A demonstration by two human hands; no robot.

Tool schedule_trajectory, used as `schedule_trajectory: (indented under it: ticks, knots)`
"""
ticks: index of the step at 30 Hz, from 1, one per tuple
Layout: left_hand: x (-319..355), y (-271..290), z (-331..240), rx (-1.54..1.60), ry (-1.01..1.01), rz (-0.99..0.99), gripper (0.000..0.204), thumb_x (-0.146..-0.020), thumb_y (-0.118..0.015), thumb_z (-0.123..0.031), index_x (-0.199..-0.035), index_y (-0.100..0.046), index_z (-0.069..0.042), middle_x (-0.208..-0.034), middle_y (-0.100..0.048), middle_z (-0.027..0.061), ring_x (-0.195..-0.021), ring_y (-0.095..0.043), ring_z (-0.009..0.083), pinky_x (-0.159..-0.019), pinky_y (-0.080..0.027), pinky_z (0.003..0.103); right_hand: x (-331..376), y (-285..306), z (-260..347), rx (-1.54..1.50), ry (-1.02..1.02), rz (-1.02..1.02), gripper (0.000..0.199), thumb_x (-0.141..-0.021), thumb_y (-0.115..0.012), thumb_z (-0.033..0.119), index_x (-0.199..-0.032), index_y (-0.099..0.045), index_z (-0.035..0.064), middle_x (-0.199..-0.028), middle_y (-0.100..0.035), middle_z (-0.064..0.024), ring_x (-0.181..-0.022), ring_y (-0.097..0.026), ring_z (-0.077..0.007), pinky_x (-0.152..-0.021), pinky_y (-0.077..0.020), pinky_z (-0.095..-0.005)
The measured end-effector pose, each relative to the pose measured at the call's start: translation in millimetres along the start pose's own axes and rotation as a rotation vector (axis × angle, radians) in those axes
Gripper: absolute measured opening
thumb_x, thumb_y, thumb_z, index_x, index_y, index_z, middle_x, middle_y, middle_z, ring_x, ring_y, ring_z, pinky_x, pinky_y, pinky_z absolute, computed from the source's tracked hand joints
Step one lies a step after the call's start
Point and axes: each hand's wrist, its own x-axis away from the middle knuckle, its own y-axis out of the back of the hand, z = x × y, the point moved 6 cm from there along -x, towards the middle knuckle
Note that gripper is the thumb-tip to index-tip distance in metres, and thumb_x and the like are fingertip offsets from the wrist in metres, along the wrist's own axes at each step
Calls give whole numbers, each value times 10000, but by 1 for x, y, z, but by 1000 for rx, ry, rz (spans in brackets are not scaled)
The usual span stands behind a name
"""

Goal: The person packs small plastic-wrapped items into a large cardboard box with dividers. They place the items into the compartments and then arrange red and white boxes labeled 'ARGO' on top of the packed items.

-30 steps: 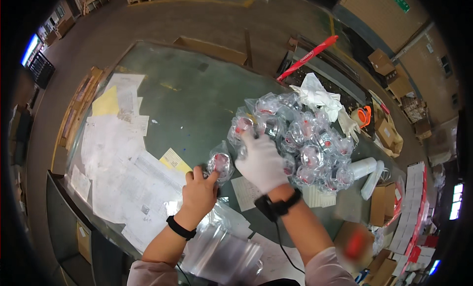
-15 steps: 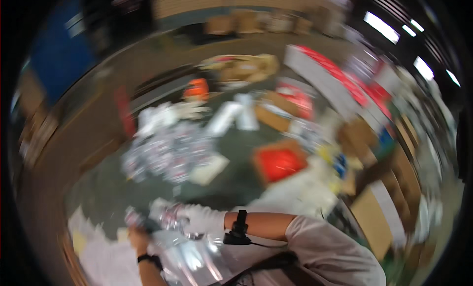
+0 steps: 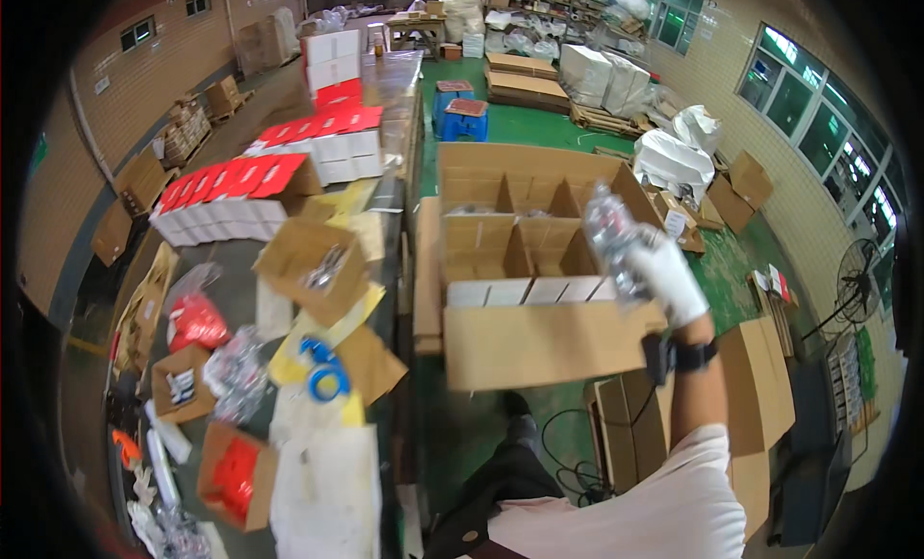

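Observation:
My right hand (image 3: 666,278), in a white glove, is closed around a bundle of clear plastic packets (image 3: 610,228). It holds them above the right side of a large open carton (image 3: 551,345) split by cardboard dividers into several compartments. A row of white boxes (image 3: 489,292) fills the near part of the carton. Clear plastic shows low in the far compartments; the bottoms of the others are partly hidden. A black strap with a small device (image 3: 660,357) sits on my right wrist. My left hand is out of the picture.
Left of the carton runs a long table with red-and-white boxes (image 3: 231,198), a small carton (image 3: 313,270), a blue tape dispenser (image 3: 325,371) and a box of red pieces (image 3: 234,477). Blue stools (image 3: 465,123) stand beyond. Flattened cardboard (image 3: 760,386) and a fan (image 3: 855,275) are at right.
The view has swung right from the table to the carton. My right hand has carried the plastic packets from the table to over the carton. My left hand has left the picture.

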Motion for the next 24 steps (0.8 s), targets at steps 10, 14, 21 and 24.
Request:
schedule_trajectory:
  ticks: [10, 14, 21, 24]
  knots:
    - [190, -321, -307, -31, -532, 534, 480, -853, -493, -106, -1309, -490, 45, -1356, -475, 268, -1247, -454, 390, -1036, -378, 432, -431, 17, -283, 1088, -109, 625, 391, -770, -572, 344, -974, -709, 39, -949, -704, -166, -858, -687, -303, -717, -521, -388]
    - [231, -369, -370, -51, -591, 650, 453, -919, -488, -172, -1318, -482, 43, -1354, -470, 279, -1214, -482, 404, -1012, -396, 445, -428, -44, -412, 1283, 92, 1143, 374, -825, -562, 262, -1109, -671, 43, -1134, -656, -182, -973, -650, -323, -814, -498, -403]
    - [279, -383, -433, -54, -460, 708, 436, -960, -489, -204, -1322, -480, 39, -1347, -472, 285, -1181, -513, 424, -981, -422, 461, -417, -54, -398, 1017, -94, 1245, 489, -885, -548, 394, -1221, -600, 44, -1141, -649, -174, -1013, -627, -322, -862, -479, -414]
    - [281, -410, -462, -74, -502, 884, 437, -935, -509, -160, -1322, -477, 39, -1347, -472, 282, -1180, -518, 425, -988, -423, 449, -430, -41, -475, 729, -4, 632, 654, -735, -741, 430, -1229, -555, 43, -1034, -669, -205, -997, -611, -331, -877, -485, -406]
